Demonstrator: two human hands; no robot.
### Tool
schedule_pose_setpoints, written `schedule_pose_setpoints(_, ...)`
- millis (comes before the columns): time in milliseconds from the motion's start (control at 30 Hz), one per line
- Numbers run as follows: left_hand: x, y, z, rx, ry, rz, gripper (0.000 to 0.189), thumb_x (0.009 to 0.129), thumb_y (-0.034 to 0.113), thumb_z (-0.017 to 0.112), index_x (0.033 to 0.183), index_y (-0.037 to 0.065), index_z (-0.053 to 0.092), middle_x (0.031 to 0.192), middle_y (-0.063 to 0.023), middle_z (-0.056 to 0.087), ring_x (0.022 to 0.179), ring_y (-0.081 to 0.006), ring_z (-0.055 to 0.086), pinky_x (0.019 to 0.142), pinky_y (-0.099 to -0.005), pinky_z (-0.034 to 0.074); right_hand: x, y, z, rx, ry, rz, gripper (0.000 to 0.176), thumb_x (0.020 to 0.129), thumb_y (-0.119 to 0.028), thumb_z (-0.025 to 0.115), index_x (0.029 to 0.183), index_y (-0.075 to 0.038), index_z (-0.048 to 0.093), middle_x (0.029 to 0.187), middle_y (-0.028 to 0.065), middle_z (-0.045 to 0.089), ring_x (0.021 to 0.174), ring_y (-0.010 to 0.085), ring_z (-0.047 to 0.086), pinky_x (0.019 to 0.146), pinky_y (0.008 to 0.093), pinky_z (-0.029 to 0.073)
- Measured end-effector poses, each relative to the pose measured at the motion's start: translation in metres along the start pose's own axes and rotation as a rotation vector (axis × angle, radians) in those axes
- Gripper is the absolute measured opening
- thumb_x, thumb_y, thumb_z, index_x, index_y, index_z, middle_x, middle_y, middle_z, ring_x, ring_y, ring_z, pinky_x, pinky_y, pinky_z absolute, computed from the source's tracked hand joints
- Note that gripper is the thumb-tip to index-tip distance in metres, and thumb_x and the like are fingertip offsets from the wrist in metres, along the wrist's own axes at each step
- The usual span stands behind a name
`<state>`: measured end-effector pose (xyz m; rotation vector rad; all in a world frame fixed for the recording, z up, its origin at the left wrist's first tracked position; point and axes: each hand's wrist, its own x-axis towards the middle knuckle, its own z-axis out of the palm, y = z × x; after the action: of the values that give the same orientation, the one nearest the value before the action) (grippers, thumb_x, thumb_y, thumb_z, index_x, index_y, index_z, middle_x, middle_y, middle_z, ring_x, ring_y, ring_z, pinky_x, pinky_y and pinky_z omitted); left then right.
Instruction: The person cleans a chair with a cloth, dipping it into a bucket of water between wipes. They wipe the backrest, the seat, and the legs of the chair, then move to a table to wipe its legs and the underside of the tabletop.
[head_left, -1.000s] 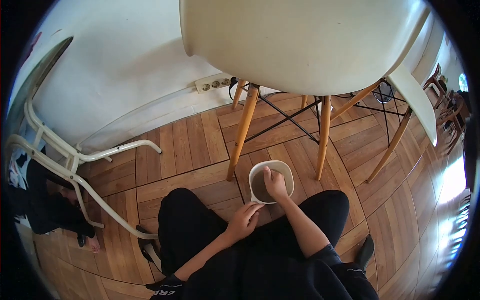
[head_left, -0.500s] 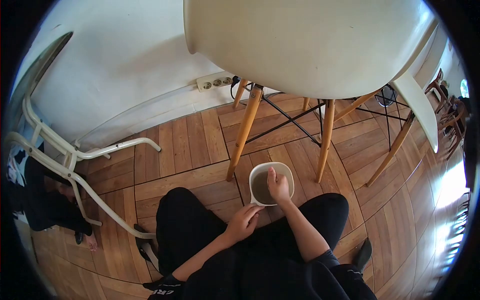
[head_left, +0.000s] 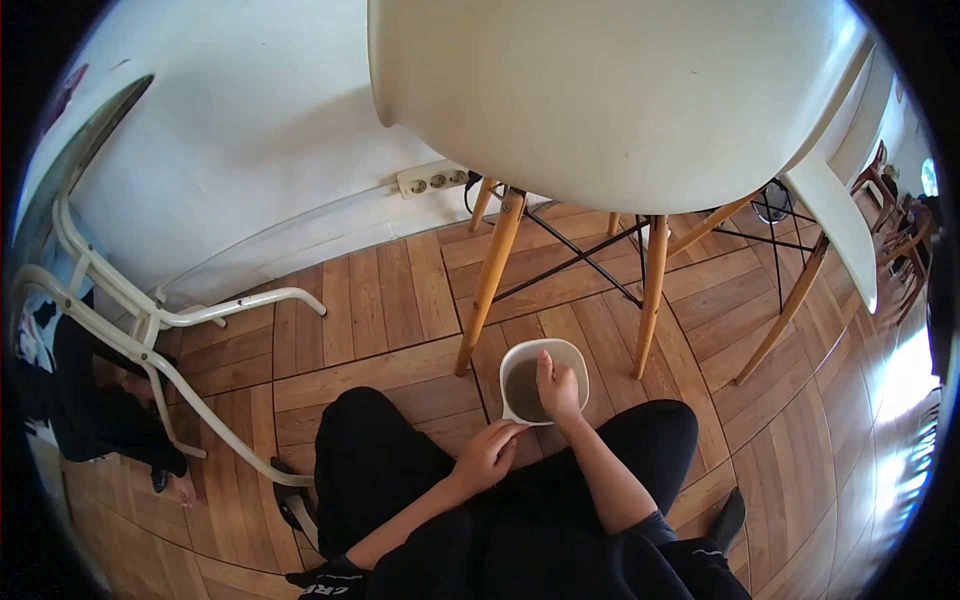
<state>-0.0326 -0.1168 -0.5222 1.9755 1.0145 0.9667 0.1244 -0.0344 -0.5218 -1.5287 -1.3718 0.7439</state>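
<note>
Keeping to what shows: cream plastic tub (head_left: 517,352) sits between the person's black-trousered knees and a white moulded-shell chair (head_left: 620,110). Can't tell whether its base touches the wooden floor (head_left: 365,300).

Left hand (head_left: 487,456): fingers curled closed on the tub's near-left corner, at the small handle. Right hand (head_left: 558,388): over the rim, partly inside the tub, fingers folded into a fist, thumb up. Can't see whether it grips anything. Greyish-brown contents (head_left: 524,385) show left of the fist; fist covers part of the right side.

Edges: far rim faces the gap between the chair's two front wooden legs, left one (head_left: 492,285) and right one (head_left: 652,300). Both stand apart from the tub, floor planks showing between. Near rim is toward the lap, so room there is tight. Right knee (head_left: 660,430) is near the right wall; left knee (head_left: 370,430) is farther off, planks visible in between.

Overhead, the chair shell overhangs its legs. Cream tubular metal frame (head_left: 210,410) is well left, beyond the left knee. White power strip (head_left: 432,179) is on the wall behind the chair.
</note>
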Motion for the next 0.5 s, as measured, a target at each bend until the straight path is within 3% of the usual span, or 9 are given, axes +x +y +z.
schedule_pose_setpoints(133,0.002,0.0,-0.001,0.005,0.026,0.032,0.027,0.083,-0.003,0.051,0.109,0.0,0.056,0.096,-0.014,0.057,0.08,-0.027,0.059,0.069,-0.0335,0.047,-0.001,-0.002,-0.001,0.016,-0.001,-0.025,0.049,0.096,-0.032,0.042,0.069,0.007,0.056,0.059,0.0243,0.053,0.053,0.036,0.054,0.054,0.0422,0.041)
schedule_pose_setpoints(233,0.003,0.002,-0.001,0.027,0.029,0.005,0.026,0.083,-0.002,0.051,0.108,0.0,0.056,0.095,-0.0142,0.058,0.081,-0.0272,0.059,0.07,-0.0339,0.047,0.002,0.005,0.005,0.01,0.069,-0.091,0.052,0.094,-0.039,0.043,0.071,0.005,0.058,0.054,0.0192,0.053,0.051,0.0288,0.055,0.052,0.0412,0.041)
schedule_pose_setpoints(333,0.002,-0.003,0.002,-0.037,0.068,0.005,0.026,0.083,-0.002,0.05,0.108,-0.001,0.056,0.094,-0.0147,0.057,0.081,-0.028,0.059,0.07,-0.0342,0.047,0.0,-0.003,0.002,0.029,0.095,-0.161,0.053,0.094,-0.04,0.044,0.071,0.005,0.058,0.056,0.0219,0.053,0.052,0.0317,0.056,0.053,0.0426,0.041)
schedule_pose_setpoints(400,0.0,-0.005,0.0,0.015,0.05,0.013,0.026,0.084,-0.002,0.05,0.11,-0.001,0.055,0.094,-0.0146,0.057,0.08,-0.0252,0.059,0.068,-0.0325,0.047,-0.001,-0.009,-0.002,0.009,0.021,-0.045,0.046,0.095,-0.03,0.045,0.07,0.006,0.058,0.06,0.0254,0.054,0.056,0.0404,0.055,0.055,0.045,0.041)
schedule_pose_setpoints(500,0.001,-0.004,-0.003,0.09,0.059,0.039,0.027,0.085,-0.001,0.049,0.111,-0.001,0.055,0.093,-0.0141,0.057,0.079,-0.0225,0.059,0.066,-0.0304,0.048,0.003,-0.007,-0.001,0.046,0.031,-0.129,0.046,0.094,-0.03,0.046,0.067,0.006,0.057,0.059,0.0256,0.054,0.055,0.0411,0.054,0.053,0.0456,0.04)
